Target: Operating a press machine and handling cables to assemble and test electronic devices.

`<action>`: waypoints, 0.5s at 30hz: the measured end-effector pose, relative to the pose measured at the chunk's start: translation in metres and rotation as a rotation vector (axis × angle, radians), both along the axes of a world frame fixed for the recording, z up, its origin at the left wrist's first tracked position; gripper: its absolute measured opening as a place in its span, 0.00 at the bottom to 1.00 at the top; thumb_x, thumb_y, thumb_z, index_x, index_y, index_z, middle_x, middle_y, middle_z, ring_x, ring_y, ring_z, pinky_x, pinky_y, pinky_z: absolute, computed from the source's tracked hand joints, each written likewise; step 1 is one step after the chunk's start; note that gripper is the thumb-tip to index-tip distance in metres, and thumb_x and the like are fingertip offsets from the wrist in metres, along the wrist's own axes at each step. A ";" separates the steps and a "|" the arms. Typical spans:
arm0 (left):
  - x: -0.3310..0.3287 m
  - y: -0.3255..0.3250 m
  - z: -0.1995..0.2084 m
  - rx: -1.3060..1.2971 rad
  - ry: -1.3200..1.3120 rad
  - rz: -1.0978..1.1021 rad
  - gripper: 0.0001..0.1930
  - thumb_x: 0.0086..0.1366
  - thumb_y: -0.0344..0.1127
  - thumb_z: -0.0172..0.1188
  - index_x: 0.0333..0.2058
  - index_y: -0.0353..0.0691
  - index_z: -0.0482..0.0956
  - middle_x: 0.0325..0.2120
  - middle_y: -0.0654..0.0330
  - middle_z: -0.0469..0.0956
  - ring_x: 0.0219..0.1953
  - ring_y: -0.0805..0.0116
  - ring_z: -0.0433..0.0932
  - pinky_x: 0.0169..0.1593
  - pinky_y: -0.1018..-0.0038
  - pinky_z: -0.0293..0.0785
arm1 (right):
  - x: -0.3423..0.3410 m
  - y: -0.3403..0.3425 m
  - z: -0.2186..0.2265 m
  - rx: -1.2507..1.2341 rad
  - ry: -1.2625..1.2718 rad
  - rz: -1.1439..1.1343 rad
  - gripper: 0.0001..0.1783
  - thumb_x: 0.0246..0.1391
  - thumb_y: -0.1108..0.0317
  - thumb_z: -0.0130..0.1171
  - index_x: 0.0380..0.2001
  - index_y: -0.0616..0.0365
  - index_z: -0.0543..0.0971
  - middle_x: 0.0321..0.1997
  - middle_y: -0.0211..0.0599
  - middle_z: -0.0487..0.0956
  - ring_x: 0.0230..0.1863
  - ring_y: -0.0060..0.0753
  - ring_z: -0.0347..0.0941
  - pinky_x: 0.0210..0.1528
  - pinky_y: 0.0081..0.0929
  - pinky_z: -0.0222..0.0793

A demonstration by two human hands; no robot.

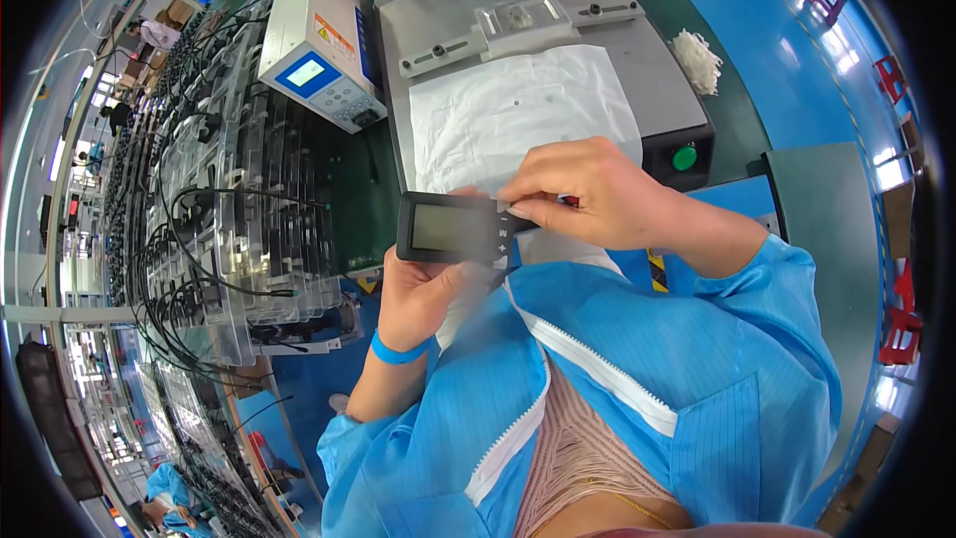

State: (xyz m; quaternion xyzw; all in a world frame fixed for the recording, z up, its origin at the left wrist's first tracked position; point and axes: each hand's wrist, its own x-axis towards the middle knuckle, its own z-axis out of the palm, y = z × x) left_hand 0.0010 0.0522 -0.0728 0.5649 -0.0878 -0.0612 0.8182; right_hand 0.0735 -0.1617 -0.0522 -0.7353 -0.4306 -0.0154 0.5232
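A small black display unit (450, 228) with a grey screen and a column of pale button marks is held before my chest. My left hand (420, 294) grips it from below, thumb along its lower edge, a blue band on the wrist. At the button end, my right hand (588, 189) has thumb and forefinger pinched together against its upper right corner. What the pinch holds, if anything, is too blurred to make out; the strip by the buttons looks hazy. Something small and red shows beneath the right hand.
Beyond my hands, a white sheet (523, 115) covers part of a grey machine bed with a clamped metal fixture (523, 20). A green button (684, 157) sits at its right corner. Left stands a white control box (317, 50), beside racks of clear trays and black cables (239, 189). White scraps (697, 62) lie right.
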 end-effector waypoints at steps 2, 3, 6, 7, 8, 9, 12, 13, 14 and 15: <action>0.002 0.001 -0.002 0.020 -0.012 -0.011 0.23 0.50 0.18 0.60 0.48 0.31 0.73 0.55 0.51 0.68 0.47 0.65 0.73 0.50 0.75 0.69 | 0.001 0.002 -0.005 0.003 -0.035 -0.004 0.06 0.44 0.81 0.58 0.29 0.63 0.78 0.24 0.34 0.76 0.22 0.27 0.66 0.25 0.21 0.62; 0.003 0.001 -0.002 0.041 -0.028 -0.020 0.23 0.50 0.18 0.60 0.48 0.31 0.72 0.55 0.51 0.68 0.47 0.64 0.73 0.51 0.75 0.69 | 0.002 0.002 -0.008 0.007 -0.075 -0.006 0.06 0.43 0.81 0.58 0.28 0.63 0.78 0.24 0.33 0.75 0.21 0.27 0.66 0.24 0.21 0.61; 0.004 0.001 -0.004 0.080 -0.059 -0.036 0.23 0.50 0.18 0.60 0.48 0.32 0.72 0.55 0.52 0.68 0.47 0.64 0.73 0.51 0.74 0.69 | 0.004 0.004 -0.014 0.014 -0.152 -0.008 0.07 0.42 0.82 0.58 0.28 0.63 0.78 0.23 0.33 0.75 0.20 0.26 0.65 0.22 0.21 0.60; 0.004 0.001 -0.005 0.089 -0.045 -0.031 0.25 0.49 0.20 0.61 0.49 0.32 0.71 0.54 0.50 0.68 0.47 0.63 0.73 0.52 0.73 0.68 | 0.004 0.005 -0.015 -0.004 -0.151 -0.026 0.07 0.41 0.82 0.58 0.27 0.63 0.77 0.23 0.33 0.75 0.19 0.26 0.65 0.22 0.21 0.60; 0.005 0.001 -0.005 0.097 -0.031 -0.026 0.27 0.48 0.21 0.63 0.50 0.31 0.70 0.53 0.49 0.68 0.48 0.62 0.73 0.52 0.71 0.68 | 0.004 0.006 -0.016 -0.021 -0.151 -0.044 0.07 0.40 0.83 0.58 0.26 0.63 0.77 0.22 0.33 0.75 0.19 0.26 0.65 0.22 0.21 0.60; 0.005 0.001 -0.005 0.106 -0.017 -0.021 0.29 0.47 0.22 0.64 0.51 0.31 0.69 0.53 0.48 0.69 0.48 0.61 0.72 0.53 0.70 0.68 | 0.003 0.007 -0.017 -0.039 -0.151 -0.062 0.07 0.39 0.83 0.58 0.25 0.63 0.77 0.22 0.33 0.75 0.19 0.25 0.65 0.22 0.20 0.60; 0.006 0.001 -0.005 0.118 -0.002 -0.020 0.31 0.46 0.23 0.66 0.52 0.31 0.68 0.52 0.46 0.69 0.49 0.59 0.72 0.54 0.68 0.68 | 0.005 0.005 -0.016 -0.040 -0.102 -0.057 0.07 0.38 0.83 0.57 0.24 0.63 0.77 0.21 0.33 0.75 0.19 0.25 0.66 0.22 0.20 0.61; 0.006 0.002 -0.004 0.123 -0.001 -0.025 0.31 0.46 0.23 0.66 0.52 0.31 0.68 0.52 0.46 0.69 0.49 0.59 0.72 0.54 0.68 0.68 | 0.006 0.004 -0.016 -0.023 -0.052 -0.036 0.07 0.37 0.83 0.57 0.24 0.62 0.76 0.21 0.33 0.74 0.19 0.25 0.66 0.22 0.20 0.61; 0.007 0.002 -0.004 0.128 0.001 -0.030 0.31 0.46 0.23 0.66 0.52 0.31 0.68 0.52 0.46 0.69 0.49 0.59 0.72 0.54 0.68 0.67 | 0.007 0.002 -0.015 -0.005 -0.001 -0.014 0.07 0.37 0.83 0.57 0.23 0.62 0.76 0.21 0.33 0.74 0.20 0.24 0.66 0.22 0.20 0.62; 0.007 0.002 -0.004 0.134 0.003 -0.035 0.31 0.46 0.23 0.66 0.51 0.31 0.68 0.52 0.46 0.69 0.49 0.59 0.72 0.54 0.68 0.67 | 0.007 0.002 -0.015 0.013 0.050 0.007 0.07 0.36 0.83 0.56 0.23 0.62 0.76 0.20 0.33 0.74 0.20 0.24 0.66 0.22 0.19 0.62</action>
